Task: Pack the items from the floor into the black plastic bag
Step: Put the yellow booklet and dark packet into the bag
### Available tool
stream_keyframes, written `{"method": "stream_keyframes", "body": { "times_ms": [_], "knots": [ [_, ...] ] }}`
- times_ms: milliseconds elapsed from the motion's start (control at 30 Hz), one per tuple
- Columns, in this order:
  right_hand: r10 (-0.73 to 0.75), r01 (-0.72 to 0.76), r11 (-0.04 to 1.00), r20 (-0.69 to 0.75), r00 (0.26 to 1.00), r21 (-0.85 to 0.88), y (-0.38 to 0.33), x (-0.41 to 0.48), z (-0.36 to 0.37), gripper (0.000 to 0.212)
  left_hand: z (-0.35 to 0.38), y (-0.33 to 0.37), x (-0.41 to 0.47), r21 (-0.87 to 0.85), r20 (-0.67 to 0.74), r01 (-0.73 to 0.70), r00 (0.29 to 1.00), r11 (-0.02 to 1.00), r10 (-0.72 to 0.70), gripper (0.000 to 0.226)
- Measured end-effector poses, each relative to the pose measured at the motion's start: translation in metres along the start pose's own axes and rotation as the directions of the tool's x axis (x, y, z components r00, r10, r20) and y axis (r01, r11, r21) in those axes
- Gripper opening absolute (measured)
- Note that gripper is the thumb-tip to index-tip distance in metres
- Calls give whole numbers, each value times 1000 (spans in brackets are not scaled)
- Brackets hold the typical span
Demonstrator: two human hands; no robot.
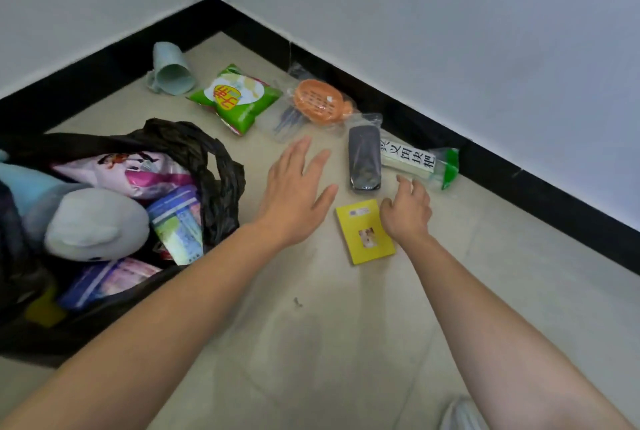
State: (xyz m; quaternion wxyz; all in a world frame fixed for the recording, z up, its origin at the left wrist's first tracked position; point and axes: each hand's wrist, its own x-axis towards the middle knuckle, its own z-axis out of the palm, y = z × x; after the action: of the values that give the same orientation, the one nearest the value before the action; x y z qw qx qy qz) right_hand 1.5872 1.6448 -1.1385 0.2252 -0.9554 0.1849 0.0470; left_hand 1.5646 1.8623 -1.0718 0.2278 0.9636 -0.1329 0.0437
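Observation:
The black plastic bag (221, 166) lies open at the left, holding a white plush toy (97, 225) and several packets. On the floor lie a yellow booklet (363, 232), a dark grey packet (364, 157), a white-and-green wrapped pack (420, 161), an orange item in clear wrap (320, 101), a green snack bag (235, 98) and a pale green cup (171, 69) on its side. My left hand (294, 194) hovers flat with fingers spread, between the bag and the grey packet. My right hand (407, 209) has loosely curled fingers at the booklet's right edge, holding nothing.
Two white walls with a black skirting (398, 107) meet in a corner behind the items. Beige floor tiles (329, 343) stretch toward me. A light shoe tip (462, 415) shows at the bottom edge.

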Motion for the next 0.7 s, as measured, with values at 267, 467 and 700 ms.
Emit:
{"method": "stream_keyframes", "body": {
  "times_ms": [267,467,700],
  "knots": [
    [-118,149,946,120,986,-288,16,85,-14,80,88,24,-19,48,409,-96,910,994,68,66],
    [-130,189,938,208,969,-291,28,104,-9,75,113,7,-30,181,525,-186,848,966,64,65],
    [-88,156,867,162,983,-474,13,106,-6,86,107,-18,-26,271,426,-124,905,955,-3,67]
  ]
}}
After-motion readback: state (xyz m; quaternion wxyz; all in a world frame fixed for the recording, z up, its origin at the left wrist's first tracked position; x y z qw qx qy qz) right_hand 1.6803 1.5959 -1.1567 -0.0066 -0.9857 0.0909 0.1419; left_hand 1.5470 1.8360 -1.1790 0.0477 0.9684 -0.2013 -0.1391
